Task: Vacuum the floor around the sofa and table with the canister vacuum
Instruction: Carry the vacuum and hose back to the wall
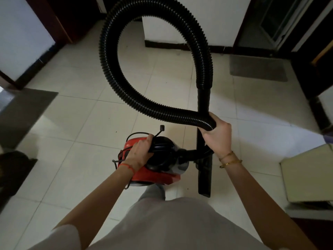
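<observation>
hose (115, 73) loop cropped at top edge

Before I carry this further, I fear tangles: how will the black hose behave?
Probably floppy: the hose arcs in a big loop above the right hand. Its ribbing suggests springy swinging. Likely light, since one hand holds it.

The canister vacuum (153, 165) sits low in the centre of the frame, a red body with a black domed top and a thin black cord looped over it. Its ribbed black hose (115, 69) leaves the right side of the body, doubles back and rises in one big loop filling the upper middle of the frame. The loop ends in a rigid black tube (203, 101) running straight down to a flat nozzle (204, 177) at right of the body
</observation>
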`<state>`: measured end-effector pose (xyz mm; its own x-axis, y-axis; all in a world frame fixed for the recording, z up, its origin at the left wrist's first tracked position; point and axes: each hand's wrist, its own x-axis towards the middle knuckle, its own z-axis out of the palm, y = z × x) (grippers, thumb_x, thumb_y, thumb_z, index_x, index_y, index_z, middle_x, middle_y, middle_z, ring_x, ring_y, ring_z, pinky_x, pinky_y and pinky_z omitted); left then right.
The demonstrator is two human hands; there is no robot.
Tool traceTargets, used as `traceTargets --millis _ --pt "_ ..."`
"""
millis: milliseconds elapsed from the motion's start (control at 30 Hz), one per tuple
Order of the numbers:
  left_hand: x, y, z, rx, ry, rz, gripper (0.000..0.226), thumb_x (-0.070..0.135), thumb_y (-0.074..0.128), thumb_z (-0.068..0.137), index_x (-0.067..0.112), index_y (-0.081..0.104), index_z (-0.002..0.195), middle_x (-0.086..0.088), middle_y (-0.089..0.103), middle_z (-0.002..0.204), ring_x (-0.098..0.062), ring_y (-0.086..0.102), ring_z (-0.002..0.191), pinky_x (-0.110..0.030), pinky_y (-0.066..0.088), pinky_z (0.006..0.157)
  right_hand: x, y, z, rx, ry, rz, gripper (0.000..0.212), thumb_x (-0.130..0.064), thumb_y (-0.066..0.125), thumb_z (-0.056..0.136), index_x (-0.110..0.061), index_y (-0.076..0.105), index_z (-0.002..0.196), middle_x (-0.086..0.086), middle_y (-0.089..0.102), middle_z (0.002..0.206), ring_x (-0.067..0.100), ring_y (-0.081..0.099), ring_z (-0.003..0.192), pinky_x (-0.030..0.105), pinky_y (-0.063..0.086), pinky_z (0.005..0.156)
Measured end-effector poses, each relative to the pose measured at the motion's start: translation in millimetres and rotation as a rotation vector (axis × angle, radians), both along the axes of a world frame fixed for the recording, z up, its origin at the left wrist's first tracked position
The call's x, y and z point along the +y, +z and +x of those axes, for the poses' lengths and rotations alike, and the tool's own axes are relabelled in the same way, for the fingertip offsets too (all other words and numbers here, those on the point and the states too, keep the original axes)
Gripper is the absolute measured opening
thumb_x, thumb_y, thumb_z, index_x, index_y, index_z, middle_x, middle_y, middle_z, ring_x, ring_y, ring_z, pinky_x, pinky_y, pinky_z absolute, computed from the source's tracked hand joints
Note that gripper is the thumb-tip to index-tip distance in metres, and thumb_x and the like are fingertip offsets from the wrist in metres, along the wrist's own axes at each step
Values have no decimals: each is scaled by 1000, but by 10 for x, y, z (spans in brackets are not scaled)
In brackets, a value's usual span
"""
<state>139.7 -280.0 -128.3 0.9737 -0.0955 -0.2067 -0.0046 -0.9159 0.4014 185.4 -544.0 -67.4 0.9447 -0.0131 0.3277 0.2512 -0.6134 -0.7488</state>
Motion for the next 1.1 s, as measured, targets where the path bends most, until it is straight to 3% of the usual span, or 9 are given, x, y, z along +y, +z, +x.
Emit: traceTargets --millis 400,733,867,1000,1100 --pt "696 -164 2491 1 -43 -86 45 9 62 81 10 42 121 -11 63 98 -29 62 90 -43 53 78 740 -59 2387 1 -65 -91 36 -17 73 79 -18 66 114 -4 70 75 12 65 66 29 57 64" --pt "1118 -29 4472 -35 -115 -81 50 12 60 85 9 38 130 -8 64 99 -23 64 90 -35 54 76 1121 25 4259 14 -119 -30 34 -15 74 79 -17 67 112 -8 69 77 9 64 69 9 46 63" --pt "1207 -34 5353 -50 -114 -33 44 10 61 85 7 41 124 -8 62 90 -24 63 82 -25 46 63 1208 -55 5154 -3 -102 -11 36 -14 74 79 -18 67 114 -3 72 82 11 66 71 22 53 65" --pt "1251 -106 6229 -45 -104 -19 45 12 63 84 8 41 124 -6 62 89 -23 64 82 -27 49 64 1246 -143 6096 -2 -89 7 38 -14 75 78 -19 66 115 -7 70 83 7 65 73 14 50 66" --pt "1255 -114 6881 -38 -74 -25 51 13 64 85 10 38 129 -5 63 95 -21 65 86 -24 51 67 1256 -134 6828 27 -56 25 38 -13 75 78 -20 66 115 -13 67 81 5 64 72 16 53 66"
